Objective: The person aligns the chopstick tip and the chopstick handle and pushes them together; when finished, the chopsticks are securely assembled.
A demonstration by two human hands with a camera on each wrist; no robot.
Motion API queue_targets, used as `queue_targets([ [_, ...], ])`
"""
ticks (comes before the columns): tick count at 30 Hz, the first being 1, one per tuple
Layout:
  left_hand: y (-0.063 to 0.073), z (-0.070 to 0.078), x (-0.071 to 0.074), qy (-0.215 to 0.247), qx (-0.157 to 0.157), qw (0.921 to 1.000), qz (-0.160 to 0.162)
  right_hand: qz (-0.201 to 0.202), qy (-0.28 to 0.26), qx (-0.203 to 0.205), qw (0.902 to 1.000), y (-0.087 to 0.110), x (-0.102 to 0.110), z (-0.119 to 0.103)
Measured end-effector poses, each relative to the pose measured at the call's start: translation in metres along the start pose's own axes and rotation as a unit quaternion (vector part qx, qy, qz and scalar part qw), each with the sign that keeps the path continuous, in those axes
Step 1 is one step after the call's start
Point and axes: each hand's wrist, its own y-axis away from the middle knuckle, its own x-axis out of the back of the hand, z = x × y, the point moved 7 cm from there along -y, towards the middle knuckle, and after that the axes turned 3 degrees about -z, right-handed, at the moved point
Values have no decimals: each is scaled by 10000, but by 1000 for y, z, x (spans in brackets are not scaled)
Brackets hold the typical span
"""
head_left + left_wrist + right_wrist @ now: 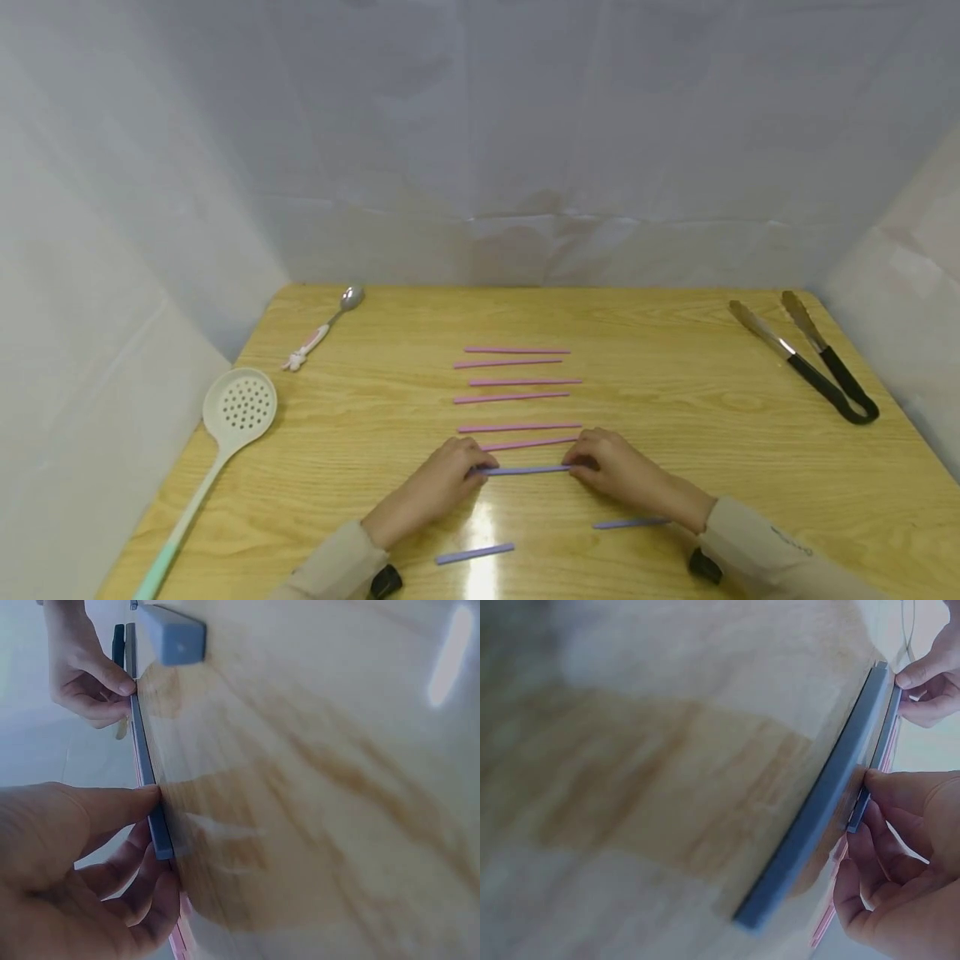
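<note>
A blue chopstick (528,471) lies crosswise in front of me, close to the table surface. My left hand (447,479) pinches its left end between thumb and fingers, seen near in the left wrist view. At its other end my right hand (626,473) pinches it the same way, as the right wrist view shows. Just beyond it is a pink chopstick (528,444), its ends partly hidden by my hands. Nearer to me lie two more blue pieces: one stick (475,553) below my left hand, another stick (628,523) beneath my right forearm, its right end covered.
Several pink chopsticks, among them one (517,396) mid-table, lie in rough rows farther back. To the left are a slotted skimmer (212,475) and a spoon (322,332) with a rabbit-shaped handle. Black-handled tongs (813,367) lie spread at the right. White sheeting (525,150) surrounds the table.
</note>
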Motion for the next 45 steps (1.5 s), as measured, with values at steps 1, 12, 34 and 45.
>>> queue_targets([
  [1,0,0,0,-19,-22,10000,22,-6,-1,10,10000,0,0,0],
  [12,7,2,3,296,339,9989,-140,386,101,275,9988,7,9,-8],
  [34,56,6,-4,1001,343,9908,-844,-170,-198,58,9996,61,8,0],
  [45,62,20,-13,908,136,9882,-1229,-50,-259,192,9995,74,8,0],
])
